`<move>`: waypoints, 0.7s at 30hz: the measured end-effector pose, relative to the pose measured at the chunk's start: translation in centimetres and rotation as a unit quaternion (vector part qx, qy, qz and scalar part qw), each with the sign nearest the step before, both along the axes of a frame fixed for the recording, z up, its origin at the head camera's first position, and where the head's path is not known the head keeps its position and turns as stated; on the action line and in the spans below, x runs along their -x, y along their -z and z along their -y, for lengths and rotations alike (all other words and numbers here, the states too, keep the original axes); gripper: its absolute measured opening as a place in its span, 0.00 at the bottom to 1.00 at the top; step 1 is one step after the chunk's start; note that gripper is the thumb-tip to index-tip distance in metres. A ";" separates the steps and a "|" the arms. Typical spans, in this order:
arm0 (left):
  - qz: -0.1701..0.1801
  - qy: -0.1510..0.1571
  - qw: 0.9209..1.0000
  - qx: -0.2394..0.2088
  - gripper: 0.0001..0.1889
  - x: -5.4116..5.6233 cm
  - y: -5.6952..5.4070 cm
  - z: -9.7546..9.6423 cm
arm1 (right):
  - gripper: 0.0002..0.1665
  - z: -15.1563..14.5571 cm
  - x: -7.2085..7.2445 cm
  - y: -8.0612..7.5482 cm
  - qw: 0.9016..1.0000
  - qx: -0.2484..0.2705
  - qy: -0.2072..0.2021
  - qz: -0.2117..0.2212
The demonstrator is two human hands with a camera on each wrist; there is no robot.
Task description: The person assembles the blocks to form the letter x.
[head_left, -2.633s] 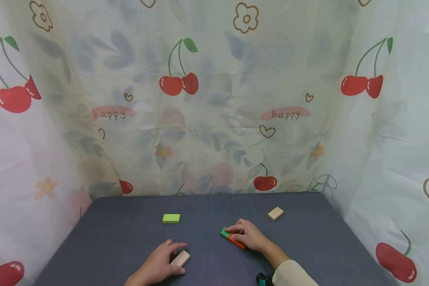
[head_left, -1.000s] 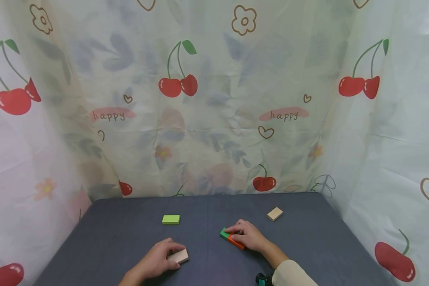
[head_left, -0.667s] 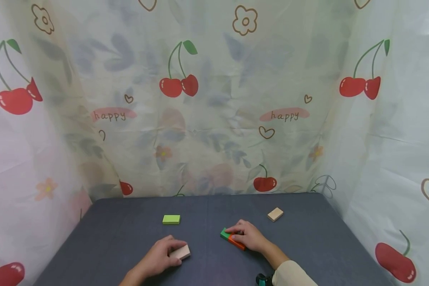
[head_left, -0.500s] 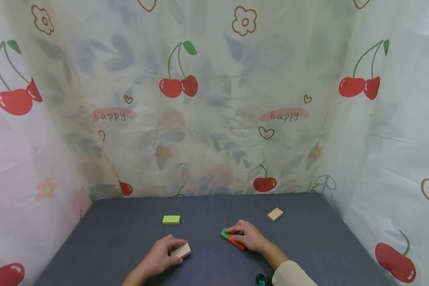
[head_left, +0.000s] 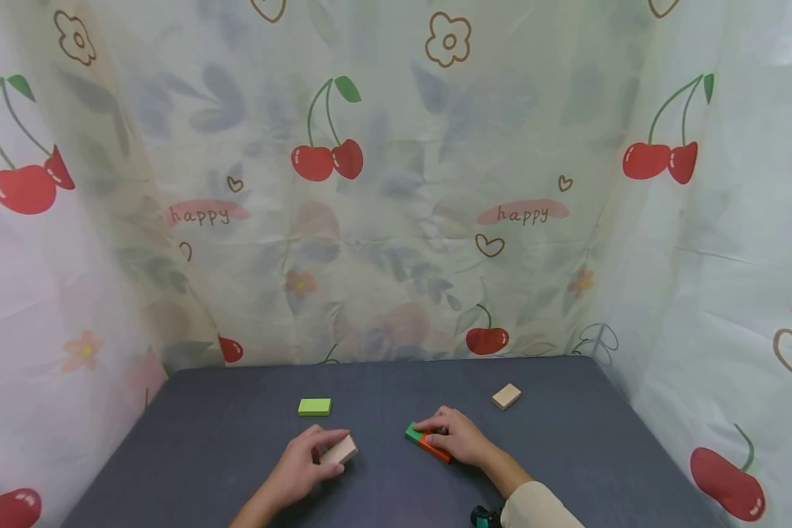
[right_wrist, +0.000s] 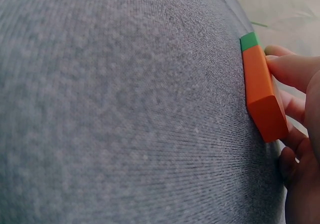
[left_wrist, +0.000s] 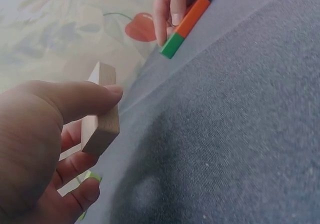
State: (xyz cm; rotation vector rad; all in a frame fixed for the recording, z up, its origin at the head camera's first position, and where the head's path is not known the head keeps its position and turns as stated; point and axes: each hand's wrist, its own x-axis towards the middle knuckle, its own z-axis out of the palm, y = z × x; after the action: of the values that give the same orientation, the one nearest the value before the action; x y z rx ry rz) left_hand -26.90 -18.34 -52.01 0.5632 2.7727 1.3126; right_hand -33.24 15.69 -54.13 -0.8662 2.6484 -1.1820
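My left hand (head_left: 298,467) pinches a plain wooden block (head_left: 340,449) between thumb and fingers. In the left wrist view that block (left_wrist: 103,129) is held tilted above the cloth, with a shadow below it. To the right, my right hand (head_left: 463,438) holds an orange block (head_left: 436,449) that lies on the table, end to end with a green block (head_left: 412,432). The right wrist view shows the thumb on the upper side of the orange block (right_wrist: 258,76) close to the green one (right_wrist: 248,41), the other fingers partly hidden behind.
On the dark cloth-covered table (head_left: 224,433), a lime green block (head_left: 314,407) lies beyond my left hand. Another plain wooden block (head_left: 506,397) lies at the back right. A patterned curtain (head_left: 396,220) hangs round the back and sides.
My left hand has closed round the plain wooden block and moved it forward and slightly right, lifting it. The right hand and the orange and green blocks stay in place.
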 end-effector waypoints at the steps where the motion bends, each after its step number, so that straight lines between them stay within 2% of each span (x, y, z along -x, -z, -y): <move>1: -0.001 -0.003 1.000 -0.003 0.26 0.0 -0.1 -0.1 | 0.15 0.0 0.0 0.0 1.000 -0.001 0.001 -0.001; 12: -0.037 -0.026 0.998 -0.034 0.25 0.2 -0.2 -0.8 | 0.15 0.1 -0.1 -0.2 1.000 0.000 0.002 -0.001; 21: -0.027 -0.034 0.997 -0.069 0.27 0.3 -0.7 -1.6 | 0.15 0.1 -0.2 -0.3 1.000 0.003 0.000 0.000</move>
State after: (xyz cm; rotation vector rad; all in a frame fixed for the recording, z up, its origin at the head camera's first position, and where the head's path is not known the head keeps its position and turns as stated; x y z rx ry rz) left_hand -27.24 -16.71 -51.36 0.5217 2.7824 1.5340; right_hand -33.08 15.59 -53.86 -0.8678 2.6449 -1.1912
